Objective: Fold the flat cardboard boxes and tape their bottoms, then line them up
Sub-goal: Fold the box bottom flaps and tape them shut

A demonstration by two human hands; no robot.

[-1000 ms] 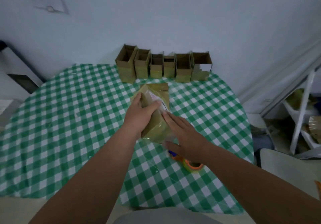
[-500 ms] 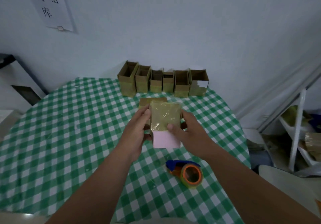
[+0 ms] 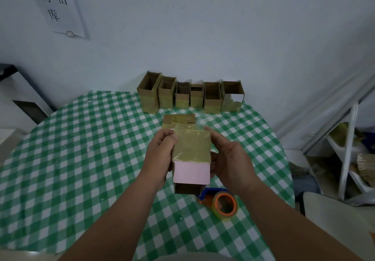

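Both hands grasp one taped box above the checked table: left hand at nine o'clock, right hand at three; tape dispenser at five.

A small packing or storeroom corner.
You faced a printed white paper wall notice, a white metal shelving rack and a green-checked tablecloth.

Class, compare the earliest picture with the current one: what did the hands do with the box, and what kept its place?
The taped box was lifted off the tablecloth, where both hands pressed on it, and turned taped end up. The left hand and right hand now grip its sides in the air. The row of six boxes, the flat cardboard and the tape dispenser stayed put.
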